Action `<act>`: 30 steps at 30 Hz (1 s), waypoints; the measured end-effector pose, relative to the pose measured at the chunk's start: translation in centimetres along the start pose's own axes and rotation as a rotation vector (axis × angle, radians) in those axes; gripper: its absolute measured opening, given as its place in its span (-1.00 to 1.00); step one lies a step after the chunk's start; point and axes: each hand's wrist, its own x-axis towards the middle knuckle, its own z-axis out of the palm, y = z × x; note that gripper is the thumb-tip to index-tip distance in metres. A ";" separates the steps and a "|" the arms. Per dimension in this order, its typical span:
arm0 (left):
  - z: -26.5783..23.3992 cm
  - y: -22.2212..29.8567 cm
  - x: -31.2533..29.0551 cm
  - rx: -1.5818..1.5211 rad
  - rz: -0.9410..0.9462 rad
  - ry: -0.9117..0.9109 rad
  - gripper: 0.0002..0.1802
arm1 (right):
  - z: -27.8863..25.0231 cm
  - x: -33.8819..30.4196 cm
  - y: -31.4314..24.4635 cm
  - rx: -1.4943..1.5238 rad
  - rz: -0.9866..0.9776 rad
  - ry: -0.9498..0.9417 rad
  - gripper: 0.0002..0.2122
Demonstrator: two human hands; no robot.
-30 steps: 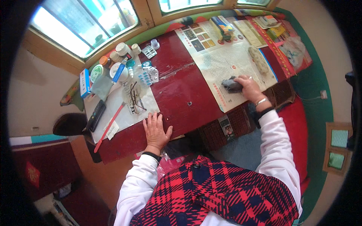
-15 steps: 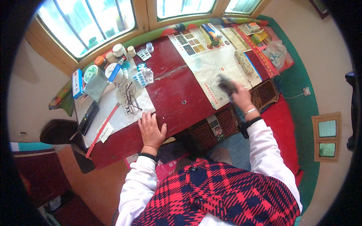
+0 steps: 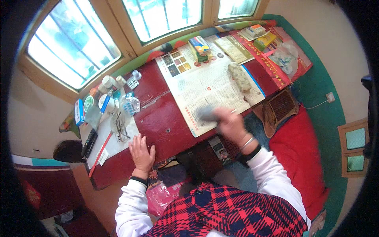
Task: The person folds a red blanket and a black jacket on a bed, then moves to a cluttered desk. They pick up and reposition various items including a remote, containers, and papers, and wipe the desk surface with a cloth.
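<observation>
My right hand (image 3: 233,127) is closed around a dark grey, cloth-like bundle (image 3: 206,113), blurred by motion, so its exact kind is unclear. It is over the near edge of a large printed paper sheet (image 3: 201,89) spread on the dark red table (image 3: 156,118). My left hand (image 3: 142,155) lies flat on the table's near edge, fingers spread, holding nothing. Just beyond its fingertips, a pair of glasses (image 3: 121,127) rests on a white sheet (image 3: 130,129). A pale, lumpy, elongated object (image 3: 239,77) lies on the right side of the printed paper.
Several bottles and jars (image 3: 108,83), blister packs (image 3: 129,106), a black remote control (image 3: 90,143) and a red strip (image 3: 101,155) sit at the left. Farther back are a small box (image 3: 200,49), a booklet (image 3: 235,48) and a clear plastic bag (image 3: 285,57). Windows line the far side.
My right hand has moved the dark grey bundle left and nearer across the printed paper. My left hand stays flat on the table edge. The whole view has shifted and turned.
</observation>
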 end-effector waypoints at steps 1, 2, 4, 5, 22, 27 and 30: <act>0.1 1.6 1.6 -0.027 0.012 0.016 -0.39 | -2.1 0.6 3.0 -0.022 0.099 0.174 -0.63; 0.9 3.6 4.0 -0.170 0.054 0.054 -0.45 | -3.9 1.0 5.9 -0.139 0.212 0.308 -0.63; 2.9 8.6 9.0 -0.184 0.179 0.064 -0.48 | -5.6 0.9 10.6 -0.337 0.359 0.380 -0.61; 4.0 11.3 11.6 -0.266 0.205 0.016 -0.48 | -5.6 0.8 12.6 -0.426 0.395 0.325 -0.59; 10.0 33.6 30.5 -0.204 0.033 -0.621 -0.27 | -2.2 -1.1 18.6 -0.497 0.432 0.535 -0.58; 9.7 33.8 30.1 -0.260 -0.168 -0.578 -0.36 | -2.3 -1.3 19.1 -0.506 0.414 0.477 -0.57; 10.1 34.2 30.2 -0.291 -0.277 -0.574 -0.42 | -2.5 -1.3 19.1 -0.484 0.446 0.436 -0.55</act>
